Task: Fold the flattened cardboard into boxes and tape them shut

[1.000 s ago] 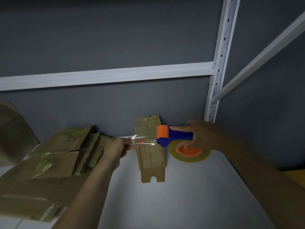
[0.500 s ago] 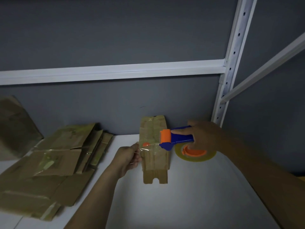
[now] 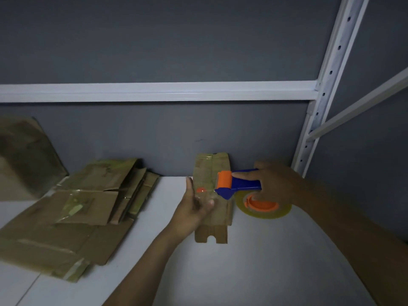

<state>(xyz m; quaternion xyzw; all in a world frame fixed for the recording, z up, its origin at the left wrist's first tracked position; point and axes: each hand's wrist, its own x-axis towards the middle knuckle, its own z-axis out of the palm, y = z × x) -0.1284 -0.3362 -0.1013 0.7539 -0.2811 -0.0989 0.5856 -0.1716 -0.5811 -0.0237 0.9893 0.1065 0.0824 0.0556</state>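
Grey wall (image 3: pixel 154 40) fills the back, w/ a white rack (image 3: pixel 154 91) across it and up the right side. Below, a white shelf (image 3: pixel 242 272) carries everything. Far left, a brown box (image 3: pixel 24 157) (dim, hard to read) sits by the wall. Next to it a pile (image 3: pixel 66 228) of flat cardboard sprawls over the shelf's left part, some pieces w/ old tape on them. Mid-shelf, one narrow flat sheet (image 3: pixel 209 171) has its far end against the wall, notched end toward the camera. The right grip (image 3: pixel 278 184) is wrapped round the blue handle of the dispenser (image 3: pixel 238 184), index finger along the top; the orange roller points left, over the sheet. The roll (image 3: pixel 265 209) sits under the handle, near the shelf. The left grip (image 3: pixel 194 204) is spread, fingers straight, palm toward the dispenser, in front of the sheet. A short clear strip (image 3: pixel 206 193) runs from the dispenser to that palm; stuck or just touching, can't tell.
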